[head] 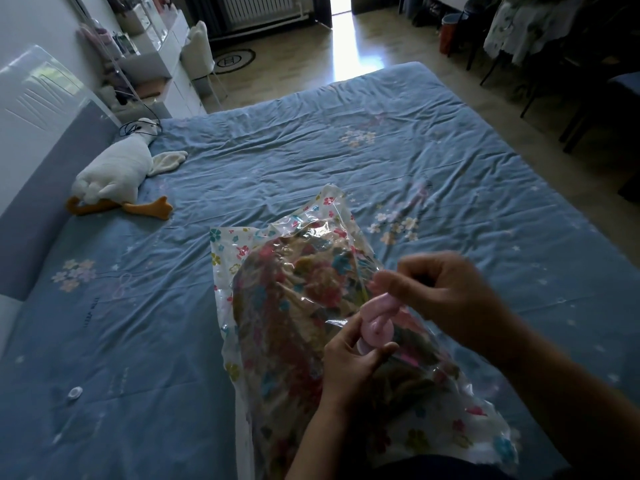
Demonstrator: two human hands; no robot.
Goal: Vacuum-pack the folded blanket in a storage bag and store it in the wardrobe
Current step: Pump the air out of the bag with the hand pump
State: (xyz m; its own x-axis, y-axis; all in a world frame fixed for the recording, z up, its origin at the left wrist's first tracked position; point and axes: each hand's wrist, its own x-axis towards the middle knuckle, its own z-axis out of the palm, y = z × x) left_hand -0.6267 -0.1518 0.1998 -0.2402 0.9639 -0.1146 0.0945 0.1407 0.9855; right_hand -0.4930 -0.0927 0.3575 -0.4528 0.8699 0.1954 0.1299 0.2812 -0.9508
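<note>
A bedroom, with a blue bed [311,150]. On it lies the bag [467,427], the blanket [294,306] already inside. Both hands meet at the bag's pink valve [375,329]: the left hand [349,368] grips its base and the right hand [440,292] pinches its top. The bag looks puffy, so the sucking-out and the wardrobe seem still to do.

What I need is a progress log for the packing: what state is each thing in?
storage bag: lying on the bed, plastic loose and crinkled
blanket: folded, inside the bag
pink valve: on the bag's top face; open or closed unclear
left hand: pinches the valve's base
right hand: fingers curled on the valve's top, blurred
white cap: loose on the sheet, apart from the bag
plush goose: lying by the headboard
</note>
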